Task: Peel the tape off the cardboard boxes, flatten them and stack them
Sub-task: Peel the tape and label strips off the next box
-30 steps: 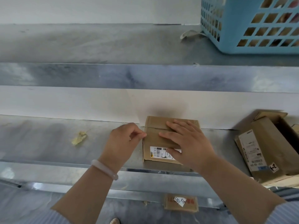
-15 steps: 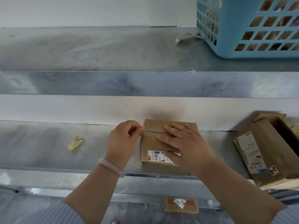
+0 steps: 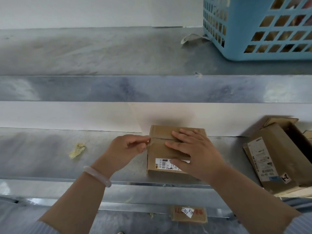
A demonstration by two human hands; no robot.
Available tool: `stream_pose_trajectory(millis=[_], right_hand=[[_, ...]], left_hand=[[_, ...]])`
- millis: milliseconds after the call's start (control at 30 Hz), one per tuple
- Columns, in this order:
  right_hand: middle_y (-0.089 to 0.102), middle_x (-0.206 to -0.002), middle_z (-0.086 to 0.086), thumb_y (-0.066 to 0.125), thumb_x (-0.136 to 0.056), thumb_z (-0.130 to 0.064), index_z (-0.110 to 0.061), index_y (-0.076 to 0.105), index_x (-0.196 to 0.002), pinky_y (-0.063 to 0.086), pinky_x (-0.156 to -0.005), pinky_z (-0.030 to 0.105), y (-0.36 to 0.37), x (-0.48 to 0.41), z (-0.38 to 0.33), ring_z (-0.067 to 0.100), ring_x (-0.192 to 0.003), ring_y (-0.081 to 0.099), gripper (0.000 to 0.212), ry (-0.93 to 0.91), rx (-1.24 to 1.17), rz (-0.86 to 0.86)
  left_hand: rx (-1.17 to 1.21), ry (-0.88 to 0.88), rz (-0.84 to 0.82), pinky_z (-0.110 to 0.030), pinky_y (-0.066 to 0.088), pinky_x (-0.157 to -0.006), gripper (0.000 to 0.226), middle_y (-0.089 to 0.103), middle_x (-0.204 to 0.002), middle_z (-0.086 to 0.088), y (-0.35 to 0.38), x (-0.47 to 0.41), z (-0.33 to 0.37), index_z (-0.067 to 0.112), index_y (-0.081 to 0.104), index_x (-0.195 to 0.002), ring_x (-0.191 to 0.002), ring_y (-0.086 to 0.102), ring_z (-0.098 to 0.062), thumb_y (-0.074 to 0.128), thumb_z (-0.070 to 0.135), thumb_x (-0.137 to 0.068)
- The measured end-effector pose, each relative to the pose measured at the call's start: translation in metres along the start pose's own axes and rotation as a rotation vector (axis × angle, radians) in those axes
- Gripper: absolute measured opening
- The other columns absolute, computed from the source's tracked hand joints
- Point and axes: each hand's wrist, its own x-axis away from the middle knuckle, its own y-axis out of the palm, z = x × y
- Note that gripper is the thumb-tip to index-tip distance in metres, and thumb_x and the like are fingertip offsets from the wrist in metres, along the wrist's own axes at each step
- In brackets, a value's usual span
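Note:
A small brown cardboard box [image 3: 160, 149] with a white barcode label sits on the lower metal shelf [image 3: 42, 149], against the white back wall. My right hand [image 3: 194, 152] lies flat on its top with straight fingers and presses it down. My left hand [image 3: 125, 149] is at the box's left edge, its thumb and forefinger pinching the end of the clear tape [image 3: 149, 144] that runs along the flap seam. A short end of tape is lifted off the edge.
An opened, labelled cardboard box [image 3: 273, 157] lies at the right on the same shelf. A crumpled yellowish tape scrap [image 3: 76, 150] lies at the left. A blue plastic basket [image 3: 256, 27] stands on the upper shelf. A small taped carton [image 3: 189, 214] lies below.
The view has shifted slightly. My left hand's fingers have pulled the tape's end a little off the box's left edge. My right hand keeps pressing the top.

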Motion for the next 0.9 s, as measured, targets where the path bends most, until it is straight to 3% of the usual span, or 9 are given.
stream_pose_trajectory(millis=[100, 200, 367, 433, 500, 600, 733, 900], right_hand=[[0.047, -0.144, -0.016, 0.032, -0.088, -0.062, -0.043, 0.051, -0.136, 0.022, -0.118, 0.037, -0.0007, -0.0017, -0.0004, 0.006, -0.139, 0.035, 0.054, 0.032, -0.036, 0.018], [0.050, -0.141, -0.017, 0.033, -0.085, -0.064, -0.041, 0.044, -0.141, 0.020, -0.115, 0.028, -0.0021, -0.0056, 0.0024, 0.006, -0.135, 0.038, 0.061, 0.062, -0.032, 0.014], [0.049, -0.137, -0.024, 0.037, -0.083, -0.065, -0.044, 0.055, -0.131, 0.021, -0.110, 0.028, -0.0012, -0.0088, 0.0044, 0.006, -0.129, 0.041, 0.055, 0.056, -0.042, 0.021], [0.049, -0.137, -0.025, 0.038, -0.083, -0.065, -0.045, 0.055, -0.131, 0.021, -0.109, 0.027, -0.0004, -0.0082, 0.0060, 0.006, -0.129, 0.041, 0.055, 0.054, -0.045, 0.027], [0.048, -0.137, -0.026, 0.039, -0.083, -0.065, -0.046, 0.055, -0.131, 0.019, -0.109, 0.026, -0.0007, -0.0086, 0.0065, 0.005, -0.128, 0.041, 0.055, 0.057, -0.053, 0.026], [0.048, -0.139, -0.020, 0.040, -0.081, -0.063, -0.044, 0.056, -0.128, 0.020, -0.111, 0.028, -0.0012, -0.0080, 0.0033, 0.009, -0.130, 0.041, 0.053, 0.067, -0.049, 0.037], [0.032, -0.155, -0.006, 0.031, -0.081, -0.067, -0.041, 0.047, -0.131, 0.010, -0.118, 0.038, 0.0025, -0.0048, -0.0019, 0.018, -0.146, 0.023, 0.059, 0.081, 0.036, -0.027], [0.021, -0.159, -0.010, 0.025, -0.079, -0.073, -0.046, 0.037, -0.134, -0.004, -0.119, 0.040, 0.0020, -0.0044, 0.0017, 0.013, -0.149, 0.009, 0.063, 0.086, 0.027, -0.093]], left_hand=[[-0.152, 0.066, 0.047, -0.001, 0.043, -0.075, 0.028, 0.071, -0.089, 0.027, 0.0042, -0.0022, 0.0036, 0.030, 0.073, -0.104, -0.087, 0.064, 0.009, 0.075, 0.014, -0.081], [-0.316, 0.189, 0.095, -0.001, 0.039, -0.074, 0.022, 0.071, -0.085, 0.021, 0.0058, -0.0030, 0.0029, 0.030, 0.075, -0.100, -0.086, 0.062, 0.007, 0.075, 0.018, -0.081], [-0.545, 0.379, 0.173, -0.002, 0.038, -0.072, 0.011, 0.062, -0.077, 0.025, 0.0099, -0.0046, 0.0045, 0.026, 0.075, -0.086, -0.086, 0.057, 0.003, 0.072, 0.015, -0.084], [-0.490, 0.307, 0.166, -0.003, 0.040, -0.072, 0.016, 0.065, -0.075, 0.024, 0.0093, -0.0051, 0.0025, 0.033, 0.071, -0.083, -0.083, 0.060, 0.004, 0.070, 0.017, -0.086], [-0.270, 0.175, 0.108, -0.010, 0.048, -0.076, 0.022, 0.071, -0.081, 0.020, 0.0061, -0.0036, -0.0007, 0.039, 0.069, -0.084, -0.083, 0.065, 0.000, 0.067, 0.017, -0.088], [-0.020, 0.057, 0.021, -0.020, 0.055, -0.080, 0.026, 0.074, -0.094, 0.014, 0.0025, 0.0004, -0.0034, 0.034, 0.071, -0.094, -0.090, 0.070, -0.010, 0.072, 0.011, -0.082], [-0.052, 0.080, 0.039, -0.012, 0.052, -0.074, 0.034, 0.074, -0.088, 0.012, 0.0055, 0.0018, -0.0029, 0.032, 0.072, -0.090, -0.084, 0.070, -0.004, 0.080, 0.003, -0.072], [-0.227, 0.170, 0.044, -0.007, 0.047, -0.069, 0.029, 0.071, -0.082, 0.021, 0.0030, -0.0010, 0.0014, 0.040, 0.072, -0.084, -0.079, 0.066, 0.000, 0.079, 0.012, -0.076]])
